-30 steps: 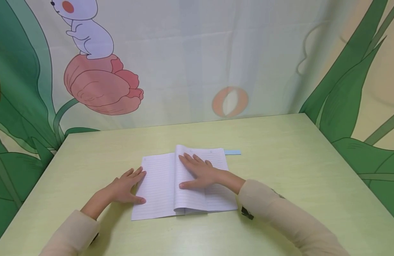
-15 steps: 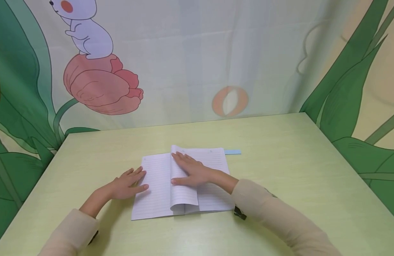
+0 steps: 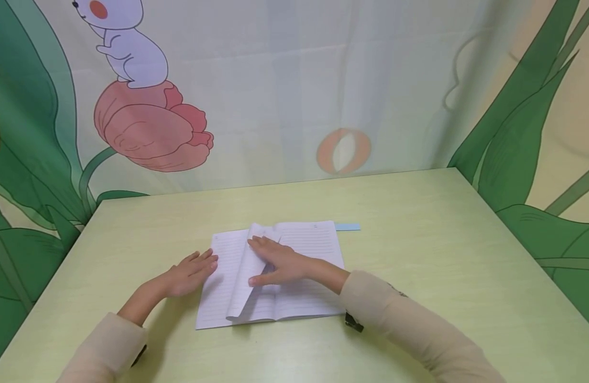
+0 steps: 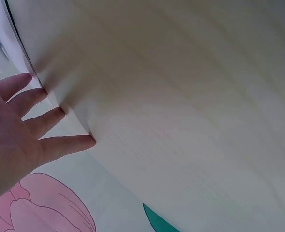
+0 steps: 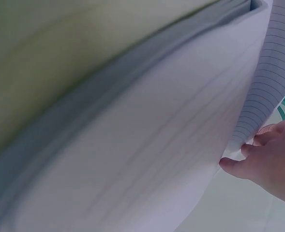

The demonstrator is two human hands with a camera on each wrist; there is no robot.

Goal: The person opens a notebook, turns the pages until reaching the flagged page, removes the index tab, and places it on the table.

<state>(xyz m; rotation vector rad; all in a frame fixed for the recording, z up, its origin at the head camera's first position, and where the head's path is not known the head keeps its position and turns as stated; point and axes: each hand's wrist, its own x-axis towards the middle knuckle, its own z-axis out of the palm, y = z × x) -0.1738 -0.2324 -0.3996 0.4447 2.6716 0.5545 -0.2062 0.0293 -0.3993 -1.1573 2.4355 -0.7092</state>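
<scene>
Centrally in frame, my right hand (image 3: 281, 264) touches a curled page (image 3: 252, 267) with fingers outspread, while left of centre my left hand (image 3: 186, 274), straight-fingered, rests at the notebook (image 3: 310, 299).

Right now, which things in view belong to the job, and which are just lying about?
In the job: open notebook; its curled page; left hand at the notebook's edge; right hand on that page.

Just about: blue strip by the notebook's far corner; printed curtain behind.

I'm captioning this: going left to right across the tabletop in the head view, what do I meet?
Left sleeve, left hand, raised notebook page, right hand, blue strip. The right sleeve overlaps the strip's span, so it's left out.
</scene>
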